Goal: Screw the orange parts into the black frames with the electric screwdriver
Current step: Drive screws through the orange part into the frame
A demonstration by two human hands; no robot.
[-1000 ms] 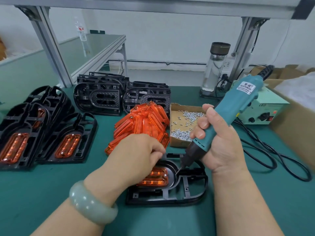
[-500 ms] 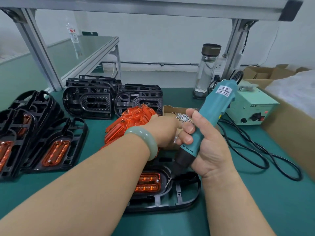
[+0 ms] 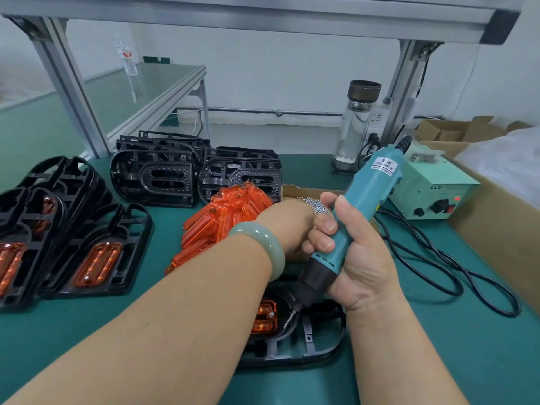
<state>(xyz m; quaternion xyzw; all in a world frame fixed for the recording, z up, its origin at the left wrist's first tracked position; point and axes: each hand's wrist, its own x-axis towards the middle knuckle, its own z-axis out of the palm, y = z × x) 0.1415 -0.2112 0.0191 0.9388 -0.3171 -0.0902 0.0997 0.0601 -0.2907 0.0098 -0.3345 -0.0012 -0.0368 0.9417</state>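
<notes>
I see the electric screwdriver point(image 3: 355, 220) right of centre in the frame: a teal barrel with a white label near its top, a black collar low down and a thin metal bit. Its long axis runs diagonally, cord end toward the upper right, bit pointing down and left. My right hand point(image 3: 359, 258) is wrapped closed around the barrel, fingers point(image 3: 323, 226) curled across its front. The bit tip sits just beside the orange part point(image 3: 264, 317), which lies seated in the black frame point(image 3: 309, 343) flat on the green counter point(image 3: 438, 331) at lower centre; I cannot tell whether the tip touches.

My left hand point(image 3: 287, 226), a pale green bangle point(image 3: 264, 244) on the wrist, reaches up to the cardboard box of screws point(image 3: 314, 201) at centre; its fingers are hidden behind the right hand, so I cannot tell their grip.

A pile of loose orange parts point(image 3: 230, 211) lies just left of the box. Empty black frames point(image 3: 157, 173) stand on edge behind it, and frames already fitted with orange pieces point(image 3: 96, 261) lie at the left edge.
</notes>
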